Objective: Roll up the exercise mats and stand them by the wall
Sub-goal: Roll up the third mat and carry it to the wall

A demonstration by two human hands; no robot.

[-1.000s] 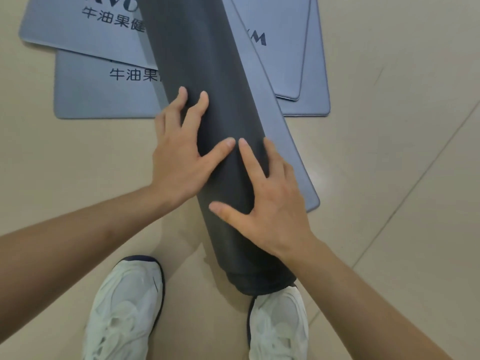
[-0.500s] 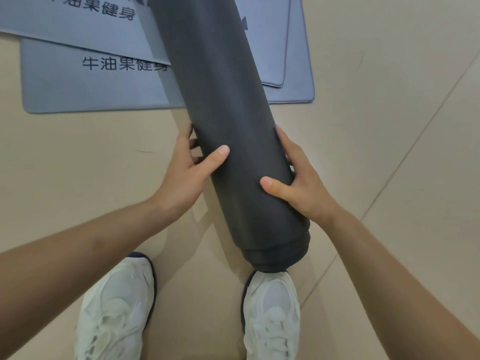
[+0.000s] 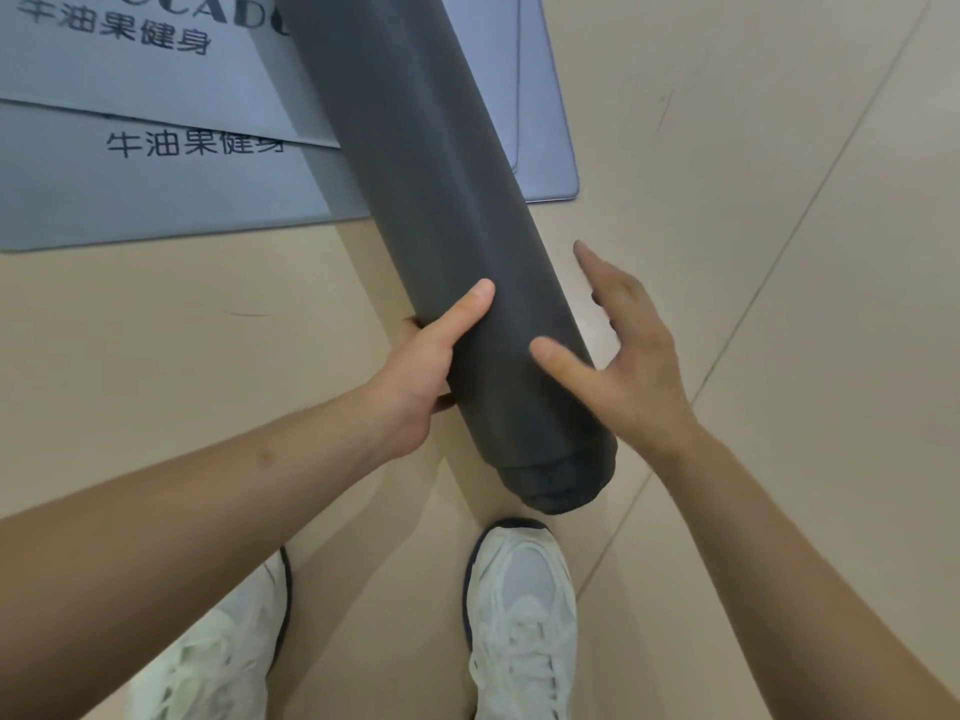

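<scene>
A dark grey rolled mat (image 3: 431,210) runs from the top centre down to a near end just above my right shoe. My left hand (image 3: 431,366) grips the roll from its left side near that end, thumb across the top, fingers hidden underneath. Beside the roll on the right, my right hand (image 3: 623,356) has its fingers spread; the thumb touches the roll while the other fingers stand off it. Several flat blue-grey mats (image 3: 130,200) with dark printed lettering lie overlapping on the floor behind the roll.
The floor (image 3: 779,252) is beige with thin seam lines running diagonally on the right. My two white shoes (image 3: 519,615) stand at the bottom, close under the roll's near end. No wall is in view.
The roll has been lifted off the flat mats. Both hands shifted toward its near end. The right hand, which gripped the roll half a second ago, has opened and come mostly off it.
</scene>
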